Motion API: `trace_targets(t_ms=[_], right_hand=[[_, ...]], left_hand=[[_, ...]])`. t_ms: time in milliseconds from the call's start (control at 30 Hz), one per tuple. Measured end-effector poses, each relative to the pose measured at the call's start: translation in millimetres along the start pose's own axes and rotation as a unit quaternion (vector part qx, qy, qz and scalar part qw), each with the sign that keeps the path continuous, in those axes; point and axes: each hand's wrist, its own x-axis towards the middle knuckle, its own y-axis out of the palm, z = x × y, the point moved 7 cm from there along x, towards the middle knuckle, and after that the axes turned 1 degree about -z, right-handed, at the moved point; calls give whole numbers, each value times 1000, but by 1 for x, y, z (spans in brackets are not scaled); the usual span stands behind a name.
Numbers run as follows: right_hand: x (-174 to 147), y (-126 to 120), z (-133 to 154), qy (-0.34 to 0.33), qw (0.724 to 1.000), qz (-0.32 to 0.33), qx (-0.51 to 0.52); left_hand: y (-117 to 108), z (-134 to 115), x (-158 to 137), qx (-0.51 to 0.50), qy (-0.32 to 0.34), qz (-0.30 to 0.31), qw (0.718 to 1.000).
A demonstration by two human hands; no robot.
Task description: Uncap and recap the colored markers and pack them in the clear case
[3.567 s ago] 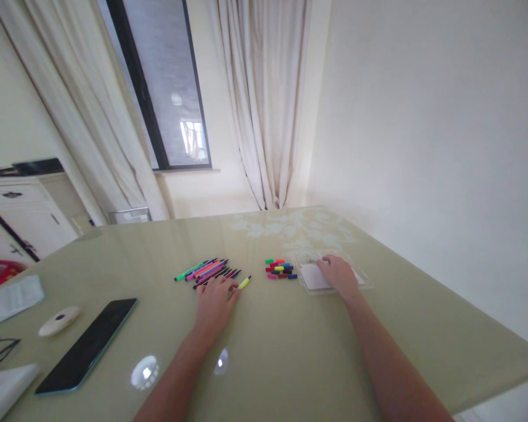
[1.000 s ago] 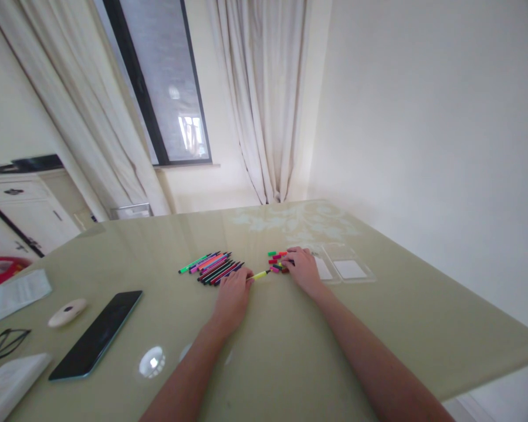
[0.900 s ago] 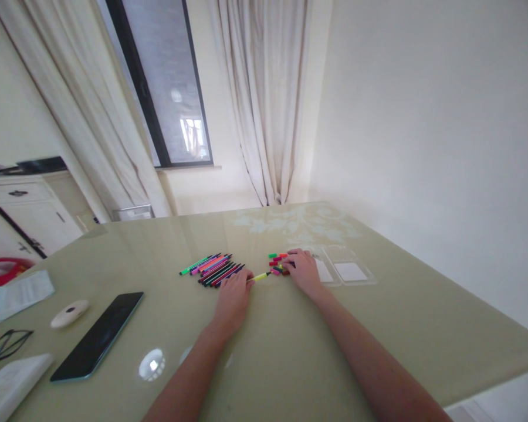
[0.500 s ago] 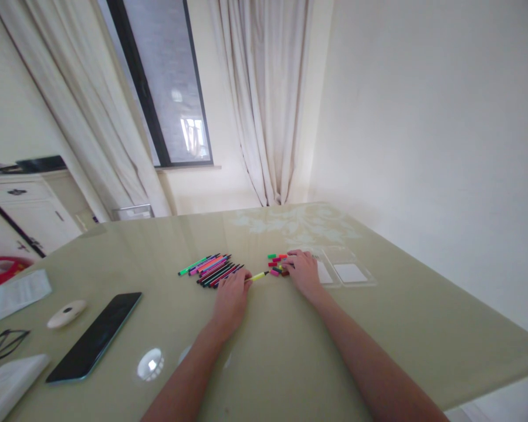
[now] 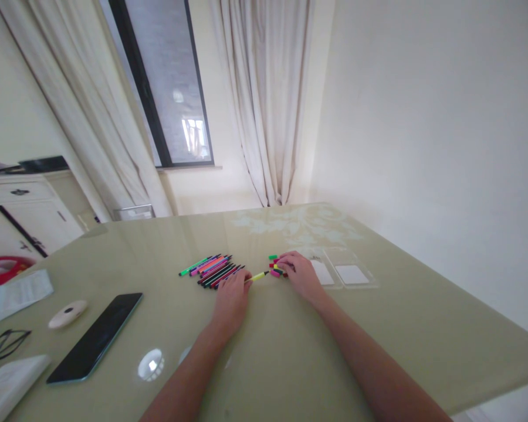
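Observation:
My left hand [image 5: 233, 297] is closed on a yellow felt-tip pen [image 5: 259, 276], whose bare dark tip points right. Left of that hand lies a row of uncapped felt-tip pens [image 5: 213, 269] in green, pink, orange, purple and dark colours. My right hand [image 5: 302, 272] reaches over a small heap of coloured pen caps [image 5: 274, 273], its thumb and fingers pinched at a yellow cap [image 5: 277, 267]. The fingers hide part of the heap. Beside the right hand an opened clear plastic case [image 5: 351, 274] with white card in it rests flat.
On the left of the glossy table [image 5: 281, 363] lie a black phone [image 5: 95, 337], a pale oval object [image 5: 67, 314], a face mask [image 5: 22, 295], glasses [image 5: 4, 346] and a white box-like object [image 5: 11, 387]. A wall [image 5: 431, 146] runs along the right side.
My right hand's fingers have moved slightly left and down among the caps and closed in a pinch. The left hand keeps the yellow pen in place.

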Motion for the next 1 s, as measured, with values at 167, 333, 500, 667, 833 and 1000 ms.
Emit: trace_targets(t_ms=[167, 333, 500, 667, 833, 1000], right_hand=[[-5, 7, 12, -16, 997, 14, 74], [-7, 11, 16, -20, 993, 17, 118], [-8, 22, 1, 76, 959, 23, 273], [-11, 25, 3, 107, 931, 63, 343], [-18, 23, 7, 122, 913, 76, 383], [-19, 21, 9, 121, 923, 102, 350]], left_hand=[[-1, 1, 1, -17, -2, -10, 1000], [0, 0, 0, -61, 28, -11, 998], [-3, -6, -1, -150, 76, -23, 986], [-8, -7, -1, -267, 76, -45, 960], [-9, -11, -6, -288, 42, -44, 956], [-8, -24, -9, -259, 57, -25, 964]])
